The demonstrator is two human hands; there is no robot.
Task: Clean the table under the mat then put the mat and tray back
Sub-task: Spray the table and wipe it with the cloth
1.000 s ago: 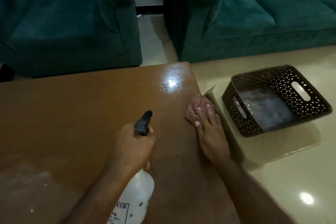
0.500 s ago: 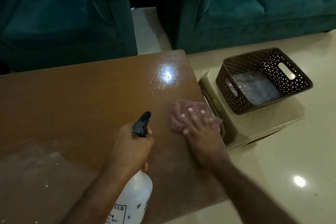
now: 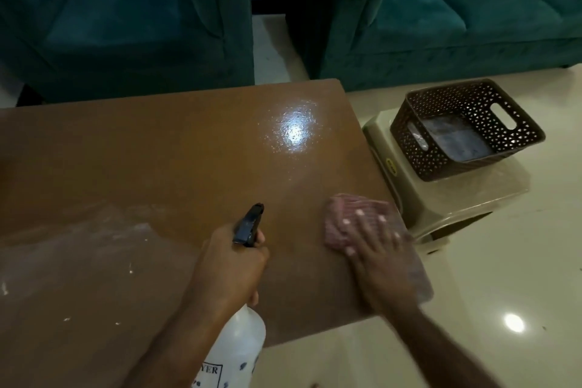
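Sliding back toward the near right corner goes the right hand (image 3: 378,249), and the cloth (image 3: 349,214) comes with it — half a second ago it was working further in, a second ago up against the far stretch of that edge. Fingers are spread flat, palm pressing the pinkish rag onto the brown counter (image 3: 157,151), rag bunched ahead of the fingertips and trailing under the wrist. Just left of it, the left hand (image 3: 230,264) is wrapped tight round the neck of the spray bottle (image 3: 239,343), black trigger head (image 3: 248,224) poking up above the knuckles, white body hanging below the near edge.

Progress check: wet sheen glistens well ahead of the right hand under the lamp glare, so spraying looks done there and wiping is in full swing. Off to the left of the bottle hand, a pale dusty smear with white specks (image 3: 78,261) looks untouched — that half appears left to do.

And the tray? The brown perforated basket tray (image 3: 466,129) sits beyond the right hand, off the counter entirely, parked on a beige stool (image 3: 456,198). A clear sheet under it may be the mat; hard to tell. Returning both is all ahead.
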